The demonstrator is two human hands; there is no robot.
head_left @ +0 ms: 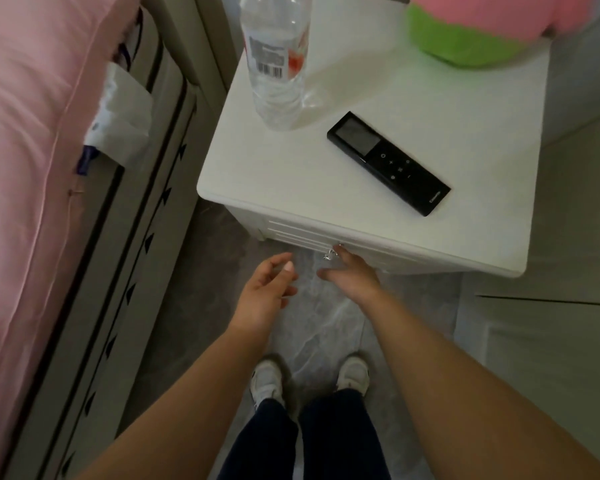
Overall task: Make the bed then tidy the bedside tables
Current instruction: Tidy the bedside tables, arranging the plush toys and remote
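A white bedside table (pixel 274 174) stands ahead of me. On it lie a black remote control (pixel 388 162), a clear plastic water bottle (pixel 278 60) and a pink and green plush toy (pixel 478 26) at the back right. My right hand (pixel 352 275) reaches under the table's front edge, fingertips touching the small metal drawer handle (pixel 331 253). My left hand (pixel 267 292) hovers open just left of it, holding nothing. The bed with pink bedding (pixel 25 161) runs along the left.
A white plastic bag (pixel 123 123) is tucked between the pink bedding and the mattress side. Grey tiled floor (pixel 326 327) lies between bed and table, where my feet in white shoes stand. A pale wall or cabinet is at right.
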